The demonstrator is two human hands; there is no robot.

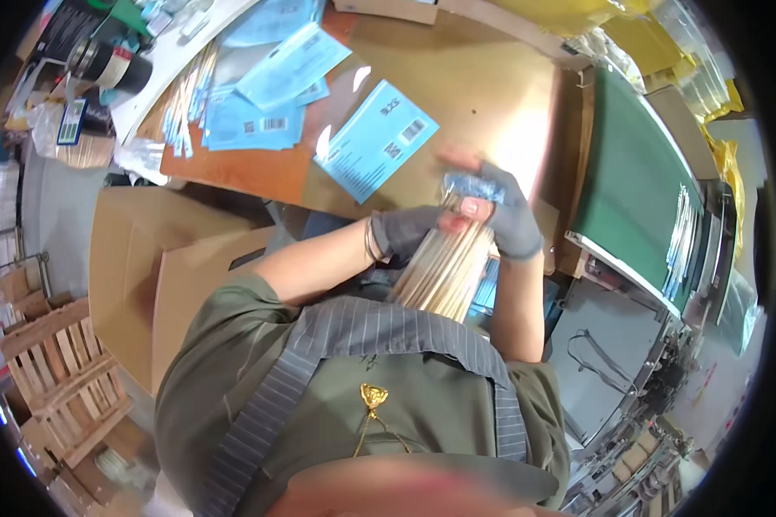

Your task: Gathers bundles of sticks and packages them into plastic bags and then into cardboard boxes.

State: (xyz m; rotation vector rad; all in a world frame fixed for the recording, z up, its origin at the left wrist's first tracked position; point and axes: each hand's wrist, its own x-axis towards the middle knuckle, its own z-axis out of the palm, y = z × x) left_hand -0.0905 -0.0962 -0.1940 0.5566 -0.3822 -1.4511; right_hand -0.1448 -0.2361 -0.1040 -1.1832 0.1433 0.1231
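Observation:
A bundle of long thin wooden sticks (440, 274) slants in front of my chest, its lower end hidden behind my apron. Clear-and-blue plastic (472, 187) covers the upper end. My right hand (510, 215), in a grey fingerless glove, is closed round that end, its fingertips a little blurred. Gloved the same way, my left hand (412, 231) grips the sticks from the left, just below. Beyond the hands, a flat light-blue printed packet (378, 140) lies on the table (483, 77).
More blue packets (254, 116) are piled at the table's far left, beside loose sticks (187, 99). Cardboard boxes (129, 258) stand left of me. A green-topped surface (629, 181) on the right bears a stack of thin packets (683, 237). A dark bottle (112, 67) lies far left.

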